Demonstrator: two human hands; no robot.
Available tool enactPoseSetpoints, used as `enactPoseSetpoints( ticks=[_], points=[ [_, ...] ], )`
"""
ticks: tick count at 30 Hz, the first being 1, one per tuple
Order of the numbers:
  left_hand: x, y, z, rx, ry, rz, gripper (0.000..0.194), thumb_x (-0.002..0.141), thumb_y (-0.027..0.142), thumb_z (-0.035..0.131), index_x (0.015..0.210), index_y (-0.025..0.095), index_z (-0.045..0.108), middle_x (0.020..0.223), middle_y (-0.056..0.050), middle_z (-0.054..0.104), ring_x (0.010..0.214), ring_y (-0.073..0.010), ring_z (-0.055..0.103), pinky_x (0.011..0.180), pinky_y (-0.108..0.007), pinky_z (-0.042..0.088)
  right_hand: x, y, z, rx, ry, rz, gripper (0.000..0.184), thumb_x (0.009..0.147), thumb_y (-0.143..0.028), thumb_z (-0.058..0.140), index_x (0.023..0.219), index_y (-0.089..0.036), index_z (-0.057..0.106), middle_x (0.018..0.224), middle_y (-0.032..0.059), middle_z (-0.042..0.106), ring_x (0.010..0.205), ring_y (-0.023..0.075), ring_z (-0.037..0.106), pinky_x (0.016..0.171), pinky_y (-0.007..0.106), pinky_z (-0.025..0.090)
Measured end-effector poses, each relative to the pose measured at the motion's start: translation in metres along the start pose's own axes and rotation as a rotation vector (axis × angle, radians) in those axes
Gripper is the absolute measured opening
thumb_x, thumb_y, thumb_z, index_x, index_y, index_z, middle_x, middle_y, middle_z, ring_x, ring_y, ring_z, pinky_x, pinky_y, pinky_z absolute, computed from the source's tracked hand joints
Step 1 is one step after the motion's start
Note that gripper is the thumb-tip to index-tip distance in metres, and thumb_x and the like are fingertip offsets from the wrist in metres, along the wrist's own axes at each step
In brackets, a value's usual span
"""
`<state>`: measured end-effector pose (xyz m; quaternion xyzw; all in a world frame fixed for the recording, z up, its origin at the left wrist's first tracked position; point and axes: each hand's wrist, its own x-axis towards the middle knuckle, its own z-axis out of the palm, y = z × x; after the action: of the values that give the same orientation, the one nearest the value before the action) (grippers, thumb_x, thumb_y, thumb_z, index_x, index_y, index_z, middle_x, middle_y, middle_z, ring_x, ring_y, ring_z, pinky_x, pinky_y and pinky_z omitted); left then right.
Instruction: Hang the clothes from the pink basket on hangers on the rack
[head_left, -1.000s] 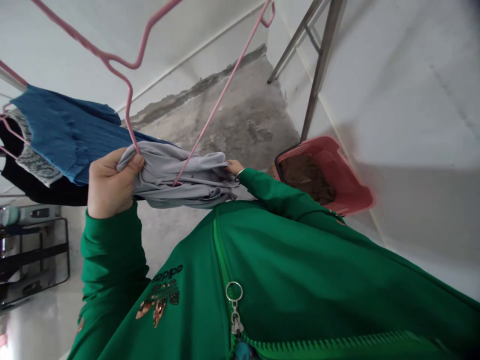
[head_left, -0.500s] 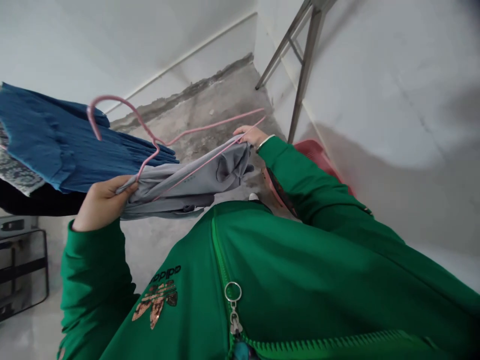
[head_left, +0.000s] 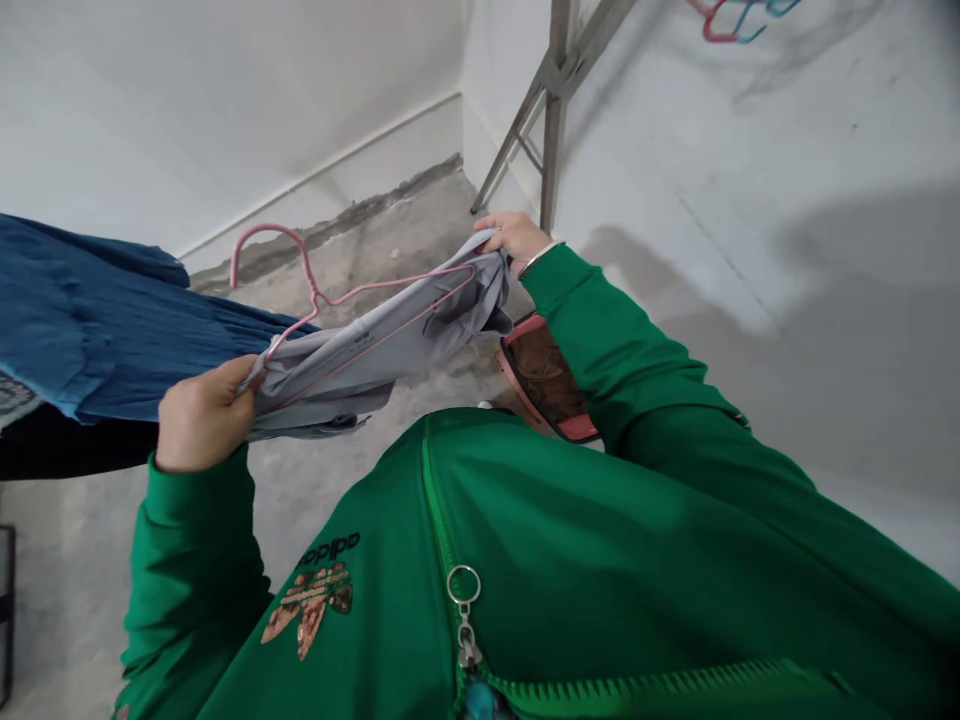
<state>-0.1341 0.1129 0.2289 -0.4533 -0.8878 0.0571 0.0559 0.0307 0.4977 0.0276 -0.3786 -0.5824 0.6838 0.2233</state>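
A light grey garment [head_left: 405, 325], perhaps a shirt, is stretched between my two hands. A pink hanger [head_left: 313, 285] lies across it, its hook raised and pointing left. My left hand [head_left: 206, 415] is closed on the garment's left edge, together with the hanger's near shoulder, whose end is hidden by cloth and fingers. At the far side, my right hand [head_left: 514, 238] pinches the garment's other upper edge. The hanger's far tip rests against the cloth just short of those fingers.
Blue clothing [head_left: 142, 320] hangs at the left, with black cloth [head_left: 82, 445] below it. A pink-rimmed basket [head_left: 581, 428] stands on the floor under my right forearm. A metal stand [head_left: 553, 90] leans near the wall, and more hangers [head_left: 724, 25] show at the upper right.
The hanger's far end has come down onto the cloth beside my right hand; before, it stuck out past the garment. My right hand has risen slightly, and the view has shifted.
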Motion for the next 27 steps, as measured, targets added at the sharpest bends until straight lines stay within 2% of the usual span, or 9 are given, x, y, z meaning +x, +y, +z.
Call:
enactPoseSetpoints(
  ticks=[5, 8, 11, 14, 17, 19, 21, 24, 27],
  points=[
    [0.0, 0.026, 0.006, 0.349, 0.116, -0.035, 0.018, 0.08, 0.026, 0.042, 0.078, 0.023, 0.06, 0.071, -0.005, 0.063, 0.061, -0.0215, 0.054, 0.049, -0.03, 0.015, -0.002, -0.008, -0.008, -0.137, 0.083, -0.083, 0.028, 0.064, -0.016, 0.069, 0.091, -0.02, 0.06, 0.077, 0.0021, 0.063, 0.081, 0.0195, 0.063, 0.081, 0.035, 0.054],
    [0.002, 0.03, 0.012, 0.397, 0.189, -0.127, 0.015, 0.08, 0.022, 0.042, 0.079, 0.022, 0.057, 0.071, -0.006, 0.06, 0.059, -0.02, 0.048, 0.05, -0.03, 0.011, -0.012, -0.015, -0.006, -0.233, 0.147, -0.114, 0.033, 0.066, -0.013, 0.067, 0.097, -0.018, 0.058, 0.087, 0.0045, 0.062, 0.091, 0.0217, 0.061, 0.085, 0.037, 0.052],
    [0.006, 0.03, 0.016, 0.343, 0.225, -0.199, 0.015, 0.08, 0.021, 0.043, 0.083, 0.02, 0.057, 0.071, -0.006, 0.055, 0.055, -0.0171, 0.039, 0.052, -0.03, 0.009, -0.036, -0.021, -0.001, -0.19, 0.16, -0.134, 0.04, 0.068, -0.012, 0.063, 0.107, -0.018, 0.054, 0.096, 0.0052, 0.061, 0.096, 0.0213, 0.061, 0.086, 0.036, 0.052],
    [0.009, 0.029, 0.017, 0.241, 0.253, -0.256, 0.016, 0.08, 0.021, 0.043, 0.083, 0.02, 0.059, 0.068, -0.004, 0.047, 0.052, -0.0142, 0.024, 0.053, -0.03, 0.009, -0.077, -0.017, 0.008, 0.044, -0.035, -0.124, 0.036, 0.075, -0.018, 0.058, 0.11, -0.02, 0.053, 0.098, 0.0044, 0.063, 0.095, 0.019, 0.062, 0.081, 0.034, 0.055],
    [0.008, 0.028, 0.017, 0.165, 0.324, -0.298, 0.018, 0.082, 0.021, 0.042, 0.078, 0.02, 0.059, 0.065, -0.003, 0.04, 0.053, -0.0144, 0.017, 0.053, -0.031, 0.009, -0.116, -0.001, 0.023, 0.292, -0.318, 0.08, 0.02, 0.077, -0.023, 0.052, 0.096, -0.017, 0.057, 0.085, 0.0067, 0.066, 0.078, 0.0175, 0.065, 0.065, 0.03, 0.058],
    [0.006, 0.027, 0.017, 0.131, 0.37, -0.278, 0.019, 0.081, 0.019, 0.042, 0.076, 0.02, 0.06, 0.063, -0.002, 0.035, 0.053, -0.0145, 0.015, 0.053, -0.031, 0.009, -0.13, 0.013, 0.035, 0.333, -0.436, 0.225, 0.008, 0.074, -0.021, 0.053, 0.081, -0.017, 0.055, 0.069, 0.0051, 0.063, 0.06, 0.0138, 0.06, 0.052, 0.024, 0.053],
    [0.004, 0.026, 0.017, 0.12, 0.398, -0.243, 0.018, 0.078, 0.015, 0.043, 0.077, 0.02, 0.06, 0.062, -0.001, 0.032, 0.053, -0.0141, 0.012, 0.053, -0.031, 0.01, -0.13, 0.023, 0.045, 0.211, -0.448, 0.273, 0.005, 0.072, -0.02, 0.055, 0.07, -0.018, 0.05, 0.054, 0.0003, 0.055, 0.043, 0.009, 0.047, 0.039, 0.019, 0.041],
    [0.0, 0.026, 0.016, 0.108, 0.402, -0.197, 0.016, 0.073, 0.012, 0.047, 0.076, 0.02, 0.059, 0.062, 0.0, 0.028, 0.054, -0.0131, 0.007, 0.054, -0.031, 0.011, -0.113, 0.028, 0.048, -0.046, -0.348, 0.2, 0.013, 0.072, -0.02, 0.053, 0.06, -0.02, 0.047, 0.043, -0.0033, 0.046, 0.033, 0.0069, 0.03, 0.033, 0.02, 0.027],
    [-0.003, 0.028, 0.013, 0.092, 0.419, -0.206, 0.014, 0.069, 0.01, 0.049, 0.073, 0.02, 0.058, 0.062, 0.0, 0.027, 0.054, -0.0125, 0.007, 0.055, -0.031, 0.011, -0.092, 0.023, 0.04, -0.221, -0.289, 0.098, 0.011, 0.064, -0.015, 0.057, 0.057, -0.02, 0.052, 0.045, -0.0009, 0.051, 0.041, 0.0114, 0.043, 0.042, 0.023, 0.036]
  ],
)
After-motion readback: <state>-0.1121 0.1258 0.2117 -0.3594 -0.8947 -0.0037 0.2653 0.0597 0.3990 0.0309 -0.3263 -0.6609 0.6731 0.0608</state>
